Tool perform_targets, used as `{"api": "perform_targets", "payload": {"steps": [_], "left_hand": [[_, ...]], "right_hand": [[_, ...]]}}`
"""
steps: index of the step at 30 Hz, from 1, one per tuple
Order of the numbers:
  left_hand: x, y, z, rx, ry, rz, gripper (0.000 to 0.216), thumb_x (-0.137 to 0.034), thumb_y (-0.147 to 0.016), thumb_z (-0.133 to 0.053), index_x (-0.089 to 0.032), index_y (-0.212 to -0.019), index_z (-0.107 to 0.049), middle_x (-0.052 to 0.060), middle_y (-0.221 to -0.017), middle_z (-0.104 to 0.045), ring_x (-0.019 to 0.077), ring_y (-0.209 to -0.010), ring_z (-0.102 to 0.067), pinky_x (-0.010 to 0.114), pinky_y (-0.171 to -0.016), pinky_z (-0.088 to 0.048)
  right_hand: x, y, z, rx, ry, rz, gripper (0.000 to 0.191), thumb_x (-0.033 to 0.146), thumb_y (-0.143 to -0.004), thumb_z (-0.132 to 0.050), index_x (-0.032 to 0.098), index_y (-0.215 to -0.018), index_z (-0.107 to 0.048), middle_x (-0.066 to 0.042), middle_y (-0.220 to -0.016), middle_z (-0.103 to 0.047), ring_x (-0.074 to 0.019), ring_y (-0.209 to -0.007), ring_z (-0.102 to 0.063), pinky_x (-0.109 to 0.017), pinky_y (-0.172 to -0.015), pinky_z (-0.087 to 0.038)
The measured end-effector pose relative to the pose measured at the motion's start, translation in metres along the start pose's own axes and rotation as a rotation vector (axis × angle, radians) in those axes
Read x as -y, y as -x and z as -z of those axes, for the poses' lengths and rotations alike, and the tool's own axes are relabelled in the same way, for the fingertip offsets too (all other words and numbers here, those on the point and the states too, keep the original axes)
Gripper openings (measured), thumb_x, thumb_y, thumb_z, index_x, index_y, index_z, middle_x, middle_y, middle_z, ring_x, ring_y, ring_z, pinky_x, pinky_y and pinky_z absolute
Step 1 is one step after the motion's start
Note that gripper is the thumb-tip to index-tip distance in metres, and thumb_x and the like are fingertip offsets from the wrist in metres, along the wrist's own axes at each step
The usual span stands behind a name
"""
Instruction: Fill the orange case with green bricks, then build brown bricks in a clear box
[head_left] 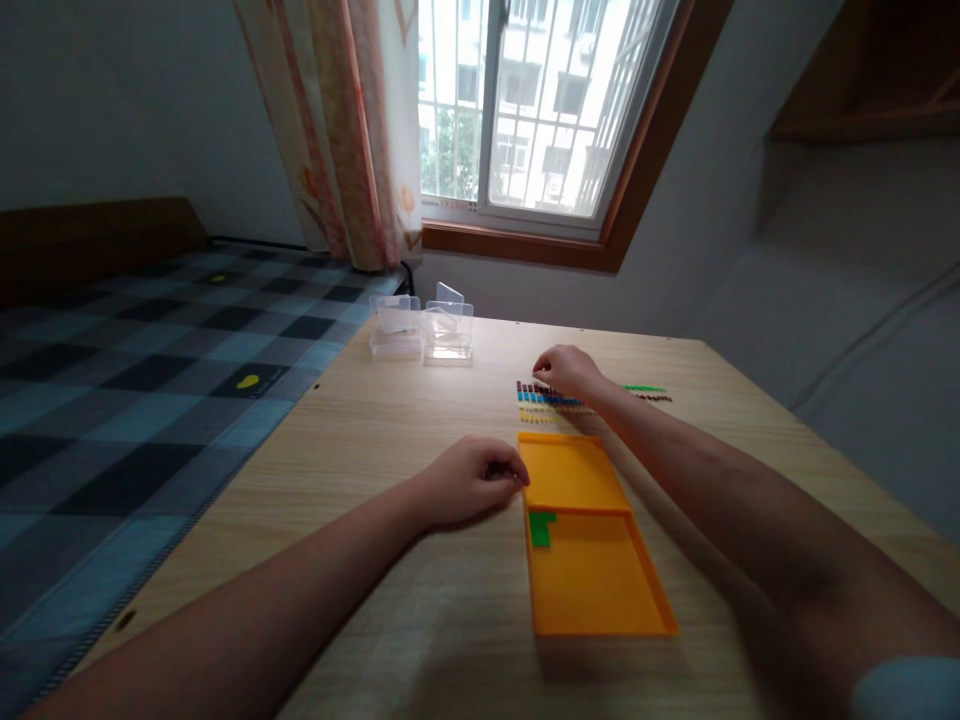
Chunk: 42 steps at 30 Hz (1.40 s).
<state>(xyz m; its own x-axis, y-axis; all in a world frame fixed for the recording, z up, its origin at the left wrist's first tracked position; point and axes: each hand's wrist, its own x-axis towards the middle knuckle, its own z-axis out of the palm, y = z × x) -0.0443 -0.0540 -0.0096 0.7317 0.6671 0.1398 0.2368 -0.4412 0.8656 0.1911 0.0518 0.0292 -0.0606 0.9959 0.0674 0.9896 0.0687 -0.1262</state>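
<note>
A shallow orange tray (600, 590) with two compartments lies in front of me. Several joined green tiles (541, 530) sit in the upper left corner of its nearer compartment. My left hand (480, 482) rests on the table with curled fingers, their tips at the tray's left rim; whatever they hold is hidden. Beyond the tray, my right hand (566, 370) is closed in a pinch above rows of small pieces, and anything between its fingertips is too small to make out. Blue pieces (534, 397) and yellow pieces (531, 417) lie lined up below it, partly covered by the hand and forearm.
Two clear plastic boxes (448, 345) stand at the far left of the wooden table (360, 430). A row of green pieces (645, 388) extends right of my forearm. A bed with a checked cover (247, 330) borders the table's left edge; a window and curtain are behind.
</note>
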Motion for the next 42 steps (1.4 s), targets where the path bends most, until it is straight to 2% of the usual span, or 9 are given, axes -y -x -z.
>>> {"api": "perform_targets", "payload": {"steps": [4, 6, 8, 12, 15, 22, 26, 31, 42], "left_hand": [[-0.003, 0.001, 0.001, 0.005, 0.002, 0.01, 0.017, -0.014, -0.079, -0.06, -0.014, -0.084, -0.076, 0.001, -0.072, -0.07, 0.0099, -0.064, -0.056, 0.021, -0.063, -0.043], [-0.004, 0.001, 0.001, 0.007, 0.005, 0.009, 0.016, -0.013, -0.079, -0.06, -0.014, -0.083, -0.075, 0.0, -0.072, -0.07, 0.0097, -0.064, -0.056, 0.021, -0.063, -0.043], [-0.004, 0.001, 0.0, 0.008, 0.008, -0.001, 0.016, -0.013, -0.079, -0.06, -0.014, -0.084, -0.075, 0.0, -0.071, -0.069, 0.0096, -0.063, -0.055, 0.022, -0.063, -0.043], [-0.004, 0.002, -0.001, 0.007, -0.029, -0.027, 0.017, -0.01, -0.078, -0.061, -0.015, -0.084, -0.076, 0.0, -0.07, -0.068, 0.0097, -0.063, -0.055, 0.021, -0.062, -0.042], [-0.006, 0.002, -0.001, 0.007, -0.067, -0.046, 0.018, -0.008, -0.077, -0.061, -0.015, -0.083, -0.076, 0.0, -0.071, -0.068, 0.0098, -0.063, -0.055, 0.021, -0.061, -0.042], [-0.011, 0.002, -0.001, 0.016, -0.155, -0.061, 0.018, -0.009, -0.08, -0.06, -0.015, -0.085, -0.076, 0.001, -0.074, -0.07, 0.0106, -0.065, -0.057, 0.022, -0.062, -0.042], [-0.012, 0.003, 0.0, 0.038, -0.189, -0.084, 0.018, -0.009, -0.081, -0.06, -0.016, -0.085, -0.076, 0.002, -0.077, -0.072, 0.0117, -0.068, -0.059, 0.022, -0.064, -0.043], [-0.013, 0.003, 0.0, 0.037, -0.197, -0.116, 0.018, -0.009, -0.081, -0.061, -0.017, -0.085, -0.077, 0.002, -0.079, -0.072, 0.0115, -0.069, -0.06, 0.022, -0.065, -0.044], [-0.012, 0.004, -0.001, 0.046, -0.215, -0.082, 0.017, -0.011, -0.081, -0.063, -0.017, -0.085, -0.078, 0.002, -0.079, -0.074, 0.0109, -0.067, -0.06, 0.021, -0.063, -0.042]], "right_hand": [[0.0, 0.036, 0.025, -0.127, -0.053, 0.08, 0.02, 0.027, -0.094, -0.066, 0.023, -0.104, -0.082, -0.005, -0.1, -0.079, -0.0193, -0.092, -0.069, -0.027, -0.079, -0.049], [-0.003, 0.07, 0.039, -0.176, -0.096, 0.148, 0.016, 0.027, -0.093, -0.068, 0.024, -0.099, -0.082, -0.004, -0.095, -0.078, -0.0184, -0.088, -0.068, -0.028, -0.079, -0.048], [-0.004, 0.113, 0.048, -0.26, -0.259, 0.319, 0.013, 0.026, -0.091, -0.069, 0.023, -0.091, -0.082, -0.004, -0.084, -0.075, -0.0179, -0.079, -0.065, -0.029, -0.074, -0.047], [0.0, 0.196, 0.038, -0.111, -0.439, 0.512, 0.014, 0.024, -0.094, -0.065, 0.026, -0.088, -0.078, -0.003, -0.08, -0.072, -0.018, -0.078, -0.063, -0.03, -0.069, -0.047], [0.006, 0.225, 0.015, -0.049, -0.407, 0.524, 0.015, 0.019, -0.092, -0.066, 0.027, -0.087, -0.078, -0.003, -0.08, -0.071, -0.0191, -0.08, -0.061, -0.033, -0.072, -0.045], [0.011, 0.22, -0.016, -0.098, -0.272, 0.509, 0.017, 0.019, -0.094, -0.065, 0.026, -0.085, -0.078, -0.003, -0.076, -0.07, -0.0211, -0.078, -0.055, -0.037, -0.075, -0.037], [0.006, 0.223, -0.013, -0.145, -0.316, 0.513, 0.017, 0.023, -0.097, -0.063, 0.026, -0.091, -0.079, -0.003, -0.079, -0.07, -0.0203, -0.078, -0.054, -0.037, -0.076, -0.037], [0.005, 0.229, -0.009, -0.1, -0.325, 0.559, 0.021, 0.022, -0.097, -0.06, 0.027, -0.09, -0.078, -0.004, -0.077, -0.067, -0.02, -0.078, -0.052, -0.038, -0.075, -0.035], [0.01, 0.223, -0.013, -0.128, -0.323, 0.562, 0.026, 0.023, -0.101, -0.055, 0.026, -0.095, -0.08, -0.004, -0.075, -0.066, -0.0198, -0.075, -0.051, -0.036, -0.072, -0.034]]}}
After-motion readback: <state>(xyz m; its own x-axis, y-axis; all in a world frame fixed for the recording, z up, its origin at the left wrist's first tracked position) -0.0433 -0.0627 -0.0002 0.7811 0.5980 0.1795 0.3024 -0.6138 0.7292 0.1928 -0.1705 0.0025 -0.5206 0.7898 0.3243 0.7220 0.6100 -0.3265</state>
